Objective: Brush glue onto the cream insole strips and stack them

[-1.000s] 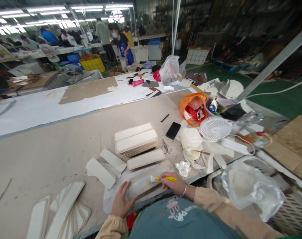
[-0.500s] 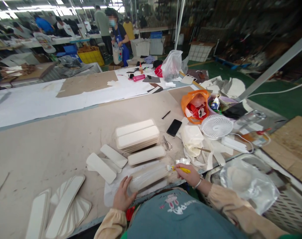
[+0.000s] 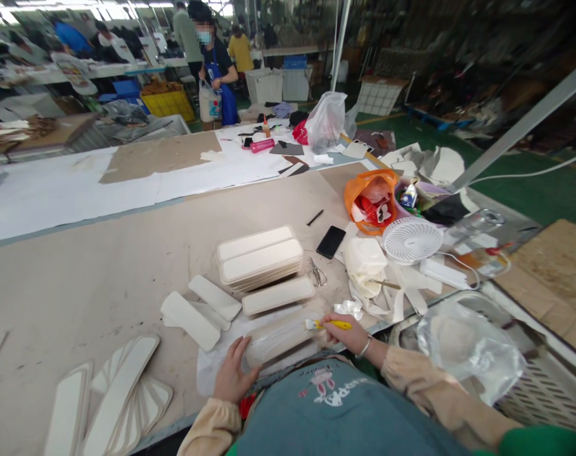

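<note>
One head-worn view — looking forward and down; worktable (image 3: pixel 102 278) close below, workshop stretching beyond.

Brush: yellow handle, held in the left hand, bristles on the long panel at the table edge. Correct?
No. The head view shows the brush in the right hand; the left hand rests on the long panel. Handle colour and bristle spot are right.
</note>
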Demonstrator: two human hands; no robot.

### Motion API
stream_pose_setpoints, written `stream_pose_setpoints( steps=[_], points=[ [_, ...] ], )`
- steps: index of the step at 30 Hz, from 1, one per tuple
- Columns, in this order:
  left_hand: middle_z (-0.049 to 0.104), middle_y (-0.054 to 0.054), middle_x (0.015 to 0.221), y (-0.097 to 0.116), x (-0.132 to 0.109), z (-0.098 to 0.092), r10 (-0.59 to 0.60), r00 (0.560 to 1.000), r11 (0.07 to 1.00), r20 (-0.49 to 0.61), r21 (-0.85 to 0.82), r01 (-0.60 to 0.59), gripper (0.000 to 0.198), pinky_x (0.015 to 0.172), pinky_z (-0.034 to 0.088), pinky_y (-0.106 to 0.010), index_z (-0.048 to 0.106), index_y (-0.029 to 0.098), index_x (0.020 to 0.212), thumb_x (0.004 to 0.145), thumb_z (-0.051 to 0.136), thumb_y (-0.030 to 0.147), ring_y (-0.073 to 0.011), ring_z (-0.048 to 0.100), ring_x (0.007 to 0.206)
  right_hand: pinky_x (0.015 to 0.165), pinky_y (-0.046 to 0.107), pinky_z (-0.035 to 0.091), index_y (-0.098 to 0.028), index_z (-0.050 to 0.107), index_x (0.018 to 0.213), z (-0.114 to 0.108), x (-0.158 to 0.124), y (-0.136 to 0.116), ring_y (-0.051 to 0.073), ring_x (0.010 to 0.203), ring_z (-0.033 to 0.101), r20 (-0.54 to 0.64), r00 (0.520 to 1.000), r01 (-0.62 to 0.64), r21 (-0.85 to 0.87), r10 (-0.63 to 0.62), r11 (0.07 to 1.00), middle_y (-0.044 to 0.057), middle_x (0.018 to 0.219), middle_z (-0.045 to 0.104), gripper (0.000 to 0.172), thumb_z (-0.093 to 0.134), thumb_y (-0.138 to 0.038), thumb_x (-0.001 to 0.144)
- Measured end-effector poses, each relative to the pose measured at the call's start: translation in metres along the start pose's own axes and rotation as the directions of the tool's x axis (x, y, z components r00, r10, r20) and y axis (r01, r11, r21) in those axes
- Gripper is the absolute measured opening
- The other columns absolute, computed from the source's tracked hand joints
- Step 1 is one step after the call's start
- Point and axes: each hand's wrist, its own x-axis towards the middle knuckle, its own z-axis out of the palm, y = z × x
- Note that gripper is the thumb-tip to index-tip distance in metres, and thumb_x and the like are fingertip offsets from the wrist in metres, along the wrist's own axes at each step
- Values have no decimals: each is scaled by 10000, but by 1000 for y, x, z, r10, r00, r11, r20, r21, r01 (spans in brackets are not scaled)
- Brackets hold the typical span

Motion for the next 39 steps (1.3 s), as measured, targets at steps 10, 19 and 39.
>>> stream_pose_setpoints(
  steps=[10,19,39],
  points=[
    [452,-129,1364,2,0,0,-10,1000,1000,-15,-4,10,645,1008,449,-457,427,221,1333,738,628,369,-282,492,1233,448,211,428,-172,643,826,9,12,-10,104,426,513,-33,999,-12,144,17,989,-14,529,610,297,566,-450,756],
    [475,-140,1346,9,-1,-2,-34,999,999,-28,-28,33,661,1002,451,-441,455,189,1321,710,648,352,-287,505,1218,424,216,405,-165,637,829,-29,9,-13,107,410,498,-172,982,-66,70,77,995,-11,513,603,306,567,-451,746],
    [450,-129,1359,21,-1,-7,-55,998,998,3,-35,55,682,1029,422,-433,430,192,1337,704,645,328,-277,483,1229,529,236,494,-162,666,881,-8,9,-2,131,519,585,205,979,37,-95,-17,995,5,589,638,281,550,-406,802]
  ],
)
